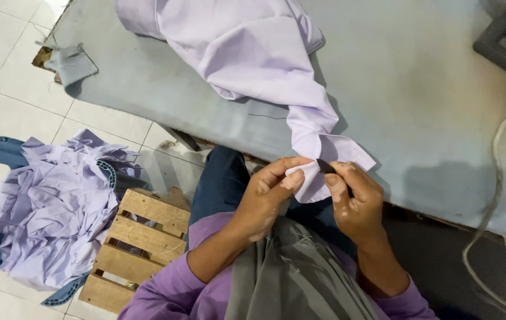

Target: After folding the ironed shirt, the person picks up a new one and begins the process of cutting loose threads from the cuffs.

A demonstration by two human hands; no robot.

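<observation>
Lilac shirt (253, 53) spread on table (419, 106), cuff hanging off edge. Cuff pinched by left hand (267, 195); small dark tool (326, 167) gripped in right hand (353, 201). Fabric judged light, limp; best held at stiffer cuff.

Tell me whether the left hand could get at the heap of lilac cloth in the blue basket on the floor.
Probably not at once: the left hand pinches the lilac garment's cuff, and the heap lies beyond the wooden pallet.
</observation>
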